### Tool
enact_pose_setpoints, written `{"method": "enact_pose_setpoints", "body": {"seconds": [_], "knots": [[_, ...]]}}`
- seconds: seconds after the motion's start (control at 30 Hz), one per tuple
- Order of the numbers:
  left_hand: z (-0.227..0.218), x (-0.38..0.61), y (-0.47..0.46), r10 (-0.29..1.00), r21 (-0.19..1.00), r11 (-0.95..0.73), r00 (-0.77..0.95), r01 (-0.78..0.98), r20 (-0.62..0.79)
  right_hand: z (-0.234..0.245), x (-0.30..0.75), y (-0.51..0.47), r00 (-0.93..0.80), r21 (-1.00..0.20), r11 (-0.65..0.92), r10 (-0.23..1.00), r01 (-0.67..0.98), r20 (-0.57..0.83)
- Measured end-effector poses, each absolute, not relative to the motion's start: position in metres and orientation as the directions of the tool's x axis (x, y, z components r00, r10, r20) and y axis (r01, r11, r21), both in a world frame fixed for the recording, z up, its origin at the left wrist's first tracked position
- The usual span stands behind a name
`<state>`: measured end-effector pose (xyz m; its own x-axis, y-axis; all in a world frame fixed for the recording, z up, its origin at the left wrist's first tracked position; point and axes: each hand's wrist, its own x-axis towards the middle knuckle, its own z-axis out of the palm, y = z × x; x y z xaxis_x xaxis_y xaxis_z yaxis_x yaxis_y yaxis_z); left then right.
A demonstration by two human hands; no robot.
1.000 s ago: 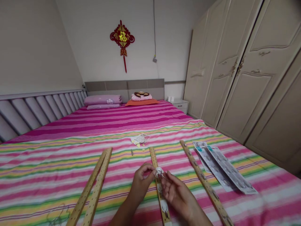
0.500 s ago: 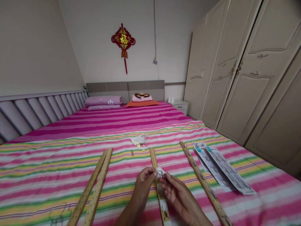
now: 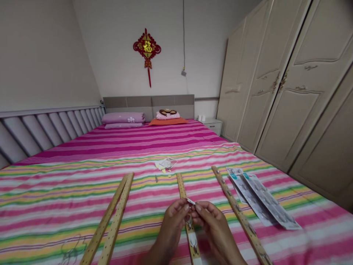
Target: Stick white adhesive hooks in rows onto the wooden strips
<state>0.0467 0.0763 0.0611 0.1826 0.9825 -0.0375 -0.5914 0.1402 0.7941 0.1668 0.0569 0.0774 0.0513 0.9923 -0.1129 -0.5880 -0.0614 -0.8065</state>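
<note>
My left hand and my right hand meet at the fingertips over the middle wooden strip. Both pinch one small clear adhesive hook, held edge-on just above the strip. The strip is pale wood with rows of small holes, and two more clear hooks sit stuck on it below my hands. The striped pink bedsheet lies under everything.
Two perforated strips lie side by side to the left, another strip with hooks to the right. Hook packaging cards lie at the far right. Peeled backing scraps sit ahead. Wardrobe doors line the right wall.
The hook has been turned from face-up to edge-on between my fingertips. My right hand's fingers have closed onto it. The camera has shifted slightly.
</note>
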Motion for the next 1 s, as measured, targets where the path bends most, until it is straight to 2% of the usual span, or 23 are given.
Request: {"method": "enact_pose_setpoints", "body": {"seconds": [0.13, 0.27, 0.47, 0.57, 0.63, 0.73, 0.9, 1.0], "knots": [[0.063, 0.046, 0.074, 0.972, 0.777, 0.19, 0.225, -0.6, -0.064, 0.072, 0.168, 0.06, 0.073, -0.879, -0.008, 0.996, -0.476, -0.049], [0.061, 0.042, 0.074, 0.994, 0.859, 0.074, 0.107, -0.506, -0.023, 0.069, 0.17, 0.062, 0.072, -0.898, -0.001, 0.997, -0.44, -0.036], [0.058, 0.035, 0.071, 0.988, 0.983, -0.144, -0.07, -0.117, 0.137, 0.075, 0.167, 0.059, 0.096, -0.926, -0.004, 0.994, -0.377, -0.043], [0.059, 0.033, 0.068, 0.958, 0.958, -0.262, -0.086, 0.117, 0.273, 0.081, 0.165, 0.056, 0.127, -0.934, -0.002, 0.991, -0.358, -0.051], [0.06, 0.033, 0.065, 0.941, 0.929, -0.311, -0.073, 0.199, 0.33, 0.084, 0.163, 0.055, 0.138, -0.935, 0.01, 0.99, -0.356, -0.042], [0.062, 0.039, 0.06, 0.95, 0.941, -0.286, -0.074, 0.182, 0.303, 0.083, 0.159, 0.052, 0.141, -0.938, 0.064, 0.99, -0.341, 0.016], [0.065, 0.051, 0.058, 0.986, 0.988, -0.154, -0.067, -0.028, 0.152, 0.07, 0.154, 0.051, 0.153, -0.968, 0.201, 0.972, -0.149, 0.179], [0.066, 0.054, 0.059, 0.992, 0.988, -0.112, -0.076, -0.104, 0.105, 0.067, 0.152, 0.051, 0.151, -0.968, 0.216, 0.969, -0.128, 0.196]]}}
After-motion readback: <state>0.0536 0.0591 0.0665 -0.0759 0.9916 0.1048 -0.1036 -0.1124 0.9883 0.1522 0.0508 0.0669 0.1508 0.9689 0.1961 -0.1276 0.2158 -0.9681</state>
